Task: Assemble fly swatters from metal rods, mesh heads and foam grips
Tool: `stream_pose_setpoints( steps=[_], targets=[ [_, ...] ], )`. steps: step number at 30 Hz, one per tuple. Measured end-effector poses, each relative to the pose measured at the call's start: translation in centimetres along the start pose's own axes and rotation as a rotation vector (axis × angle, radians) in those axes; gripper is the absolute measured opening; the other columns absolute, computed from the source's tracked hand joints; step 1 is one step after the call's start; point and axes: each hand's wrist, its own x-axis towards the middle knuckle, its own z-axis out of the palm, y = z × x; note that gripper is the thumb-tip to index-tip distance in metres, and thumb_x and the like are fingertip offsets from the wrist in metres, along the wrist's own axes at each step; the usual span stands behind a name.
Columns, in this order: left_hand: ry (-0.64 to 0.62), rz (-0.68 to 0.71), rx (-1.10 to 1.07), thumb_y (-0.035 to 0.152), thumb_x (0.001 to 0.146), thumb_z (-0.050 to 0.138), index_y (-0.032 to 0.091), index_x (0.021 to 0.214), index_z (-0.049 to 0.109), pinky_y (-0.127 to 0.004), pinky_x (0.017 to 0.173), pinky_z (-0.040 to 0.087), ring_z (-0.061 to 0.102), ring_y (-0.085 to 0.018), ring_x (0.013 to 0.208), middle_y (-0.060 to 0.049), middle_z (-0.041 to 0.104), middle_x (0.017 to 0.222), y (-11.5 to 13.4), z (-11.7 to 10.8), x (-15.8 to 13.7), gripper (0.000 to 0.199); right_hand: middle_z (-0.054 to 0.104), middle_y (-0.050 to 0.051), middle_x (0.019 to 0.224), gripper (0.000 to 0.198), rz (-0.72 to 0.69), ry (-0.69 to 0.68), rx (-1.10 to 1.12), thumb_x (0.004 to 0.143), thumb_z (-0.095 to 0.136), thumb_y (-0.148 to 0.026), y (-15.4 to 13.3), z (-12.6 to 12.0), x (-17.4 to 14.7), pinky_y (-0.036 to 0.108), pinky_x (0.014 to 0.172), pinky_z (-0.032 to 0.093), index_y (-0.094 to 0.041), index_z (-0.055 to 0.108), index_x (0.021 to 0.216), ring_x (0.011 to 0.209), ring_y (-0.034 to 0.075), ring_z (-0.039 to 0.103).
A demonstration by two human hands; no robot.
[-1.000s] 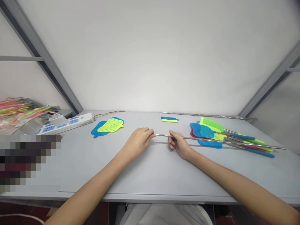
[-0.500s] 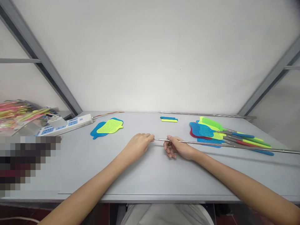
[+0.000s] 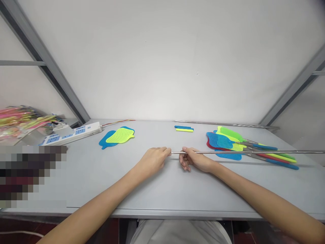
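Note:
A long, thin telescopic metal rod [image 3: 264, 152] runs level above the table from my hands out past the right edge of the view. My left hand [image 3: 156, 158] is closed around its left end, fingers hiding the tip. Close beside it, my right hand [image 3: 191, 159] pinches the rod between thumb and fingers, the lower fingers curled loosely. Beyond the rod on the right lies a pile of fly swatters [image 3: 220, 140] with coloured heads and metal shafts. To the left are two loose swatter heads, a yellow one [image 3: 120, 135] on top of a blue one [image 3: 103, 139].
Blue and yellow handle grips [image 3: 184, 130] lie at the back middle. Another metal rod [image 3: 223, 123] rests along the wall. A white power strip [image 3: 86, 130] is at the left, near colourful bagged items [image 3: 22, 118]. Grey frame posts stand at both sides.
My left hand has moved slightly right, toward my right hand, with less rod showing between them. The rod's far right end has risen, bringing it nearly level.

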Motion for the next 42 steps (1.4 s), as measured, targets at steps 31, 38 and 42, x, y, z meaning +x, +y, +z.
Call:
stream_pose_setpoints(
  steps=[31,38,42],
  targets=[
    [0.071,-0.044,-0.19,0.02,0.089,0.024,0.019,0.091,0.045,-0.025,0.06,0.036,0.053,-0.016,0.07,-0.002,0.056,0.078,-0.2,0.8,0.6,0.021,0.05,0.001,0.054,0.039,0.05,0.084,0.161,0.081,0.039,-0.043,0.5,-0.8,1.1,0.019,0.037,0.037,-0.011,0.056,0.069,0.044,0.009,0.05],
    [0.192,-0.037,-0.227,0.033,0.089,0.027,0.018,0.087,0.048,-0.028,0.071,0.035,0.05,-0.015,0.075,-0.002,0.053,0.082,-1.4,-0.1,0.7,0.025,0.05,0.001,0.054,0.036,0.057,0.099,0.208,0.08,0.041,-0.043,0.5,-1.0,1.3,0.019,0.038,0.039,-0.011,0.056,0.07,0.045,0.009,0.05],
    [0.191,-0.041,-0.245,0.035,0.089,0.029,0.019,0.083,0.05,-0.028,0.071,0.035,0.049,-0.015,0.074,-0.001,0.052,0.079,-2.3,-0.4,0.5,0.027,0.049,0.001,0.054,0.036,0.062,0.123,0.205,0.08,0.041,-0.043,0.1,-1.0,1.2,0.019,0.039,0.039,-0.011,0.056,0.069,0.046,0.009,0.05]
  ],
)
